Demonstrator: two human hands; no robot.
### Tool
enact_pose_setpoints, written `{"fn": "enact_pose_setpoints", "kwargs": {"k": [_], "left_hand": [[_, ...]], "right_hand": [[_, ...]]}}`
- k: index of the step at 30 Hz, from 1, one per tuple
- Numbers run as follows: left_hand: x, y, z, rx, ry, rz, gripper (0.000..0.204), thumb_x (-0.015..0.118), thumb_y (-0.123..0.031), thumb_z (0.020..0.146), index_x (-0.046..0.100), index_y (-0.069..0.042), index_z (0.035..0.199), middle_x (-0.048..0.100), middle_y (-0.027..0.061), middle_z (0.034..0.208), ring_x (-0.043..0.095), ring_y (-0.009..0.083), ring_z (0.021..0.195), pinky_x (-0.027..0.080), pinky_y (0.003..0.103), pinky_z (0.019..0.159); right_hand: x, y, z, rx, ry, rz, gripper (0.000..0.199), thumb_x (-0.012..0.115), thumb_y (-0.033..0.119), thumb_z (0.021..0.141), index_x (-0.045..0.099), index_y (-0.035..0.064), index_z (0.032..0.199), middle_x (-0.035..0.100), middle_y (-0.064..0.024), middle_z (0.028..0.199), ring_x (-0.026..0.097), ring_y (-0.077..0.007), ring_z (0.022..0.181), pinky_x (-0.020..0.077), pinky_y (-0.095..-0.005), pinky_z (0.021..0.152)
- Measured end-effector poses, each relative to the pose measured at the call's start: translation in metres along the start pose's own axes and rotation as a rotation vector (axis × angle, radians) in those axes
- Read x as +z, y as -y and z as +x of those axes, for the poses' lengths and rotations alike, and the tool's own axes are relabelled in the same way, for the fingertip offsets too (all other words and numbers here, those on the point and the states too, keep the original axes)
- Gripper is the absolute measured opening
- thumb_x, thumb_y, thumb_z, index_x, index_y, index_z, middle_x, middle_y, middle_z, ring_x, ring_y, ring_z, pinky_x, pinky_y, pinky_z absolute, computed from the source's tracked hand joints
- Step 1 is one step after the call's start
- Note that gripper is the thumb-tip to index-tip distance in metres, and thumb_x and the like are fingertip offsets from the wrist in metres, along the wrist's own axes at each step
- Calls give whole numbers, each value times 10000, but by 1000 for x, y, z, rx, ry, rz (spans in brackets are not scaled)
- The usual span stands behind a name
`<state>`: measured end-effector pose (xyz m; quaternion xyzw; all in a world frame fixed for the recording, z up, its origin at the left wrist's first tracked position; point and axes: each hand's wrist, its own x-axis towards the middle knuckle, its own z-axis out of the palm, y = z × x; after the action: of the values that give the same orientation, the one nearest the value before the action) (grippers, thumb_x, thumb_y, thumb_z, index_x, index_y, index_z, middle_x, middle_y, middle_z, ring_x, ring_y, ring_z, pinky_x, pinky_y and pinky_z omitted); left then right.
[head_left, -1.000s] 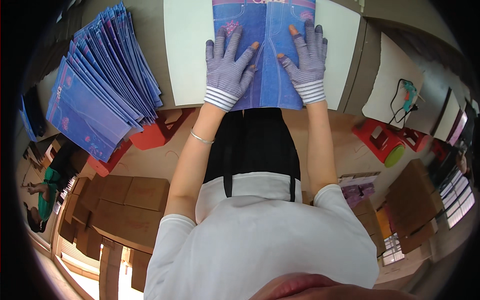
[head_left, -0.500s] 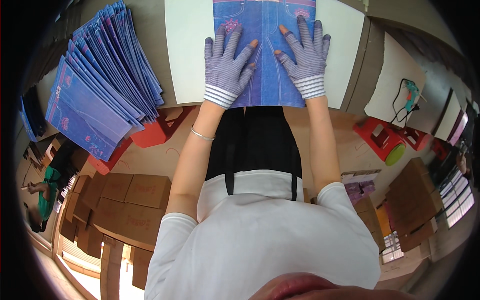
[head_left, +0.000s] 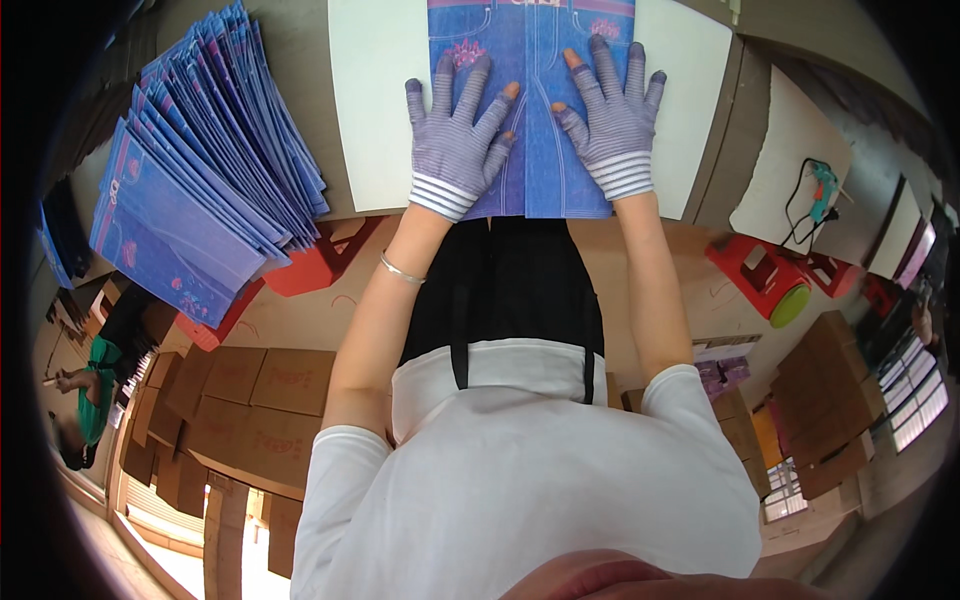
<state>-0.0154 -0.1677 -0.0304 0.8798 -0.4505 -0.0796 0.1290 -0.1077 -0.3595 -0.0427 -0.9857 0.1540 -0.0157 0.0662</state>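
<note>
A blue printed sheet (head_left: 540,150) with a denim-look pattern and pink flowers lies on a white board (head_left: 378,130) in front of me. My left hand (head_left: 455,135), in a grey-purple striped glove, rests on its left half with fingers spread. On the right half lies my right hand (head_left: 610,120), gloved the same way, fingers spread and flat. The thumb and forefinger tips of both gloves are bare. Neither hand grips anything. The top of the sheet runs out of view, and its near edge reaches the table's front edge.
A fanned stack of similar blue sheets (head_left: 215,160) lies at the left, overhanging the table edge. To the right, a teal glue gun (head_left: 823,192) with a black cord lies on a pale surface. Red stools (head_left: 752,275) and brown cartons (head_left: 255,425) stand below. Another person (head_left: 95,385) is far left.
Both hands stay spread on the sheet. The left hand's fingers have shifted very slightly; the sheet and hands appear marginally lower in the picture.
</note>
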Motion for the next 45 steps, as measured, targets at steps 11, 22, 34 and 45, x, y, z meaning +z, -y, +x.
{"fn": "enact_pose_setpoints", "kwargs": {"k": [11, 22, 34, 45], "left_hand": [[-30, 33, 117, 186, -105, 210, 604, 523, -363, 882, 426, -15, 1366, 403, 222, 1430, 331, 421, 1350, 243, 575, 1115], [5, -53, -160, 254, 322, -443, 568, 662, -256, 798, 516, -74, 1316, 463, 189, 1369, 434, 377, 1269, 359, 504, 1034], [-5, 27, -63, -790, 47, -1115, 470, 712, -313, 784, 605, 23, 1096, 665, 148, 922, 629, 250, 847, 503, 365, 814], [-192, 250, -252, -981, -543, -707, 285, 721, -136, 797, 639, 8, 1029, 664, 46, 842, 592, 138, 749, 491, 292, 715]], "right_hand": [[-16, -42, 114, -278, -117, -27, 589, 408, 473, 925, 465, 79, 1360, 399, -133, 1468, 326, -345, 1375, 197, -620, 1100], [-20, 52, -183, -280, 197, 266, 464, 552, 330, 874, 575, 80, 1264, 543, -116, 1324, 489, -328, 1244, 349, -587, 1001], [-34, 53, -105, 397, -65, 570, 513, 524, 75, 835, 480, 12, 1342, 560, -188, 1279, 523, -352, 1169, 404, -414, 1021], [-20, -24, -112, 354, -281, 382, 496, 558, 104, 835, 491, -16, 1312, 492, -201, 1372, 453, -338, 1284, 337, -404, 1103]]}}
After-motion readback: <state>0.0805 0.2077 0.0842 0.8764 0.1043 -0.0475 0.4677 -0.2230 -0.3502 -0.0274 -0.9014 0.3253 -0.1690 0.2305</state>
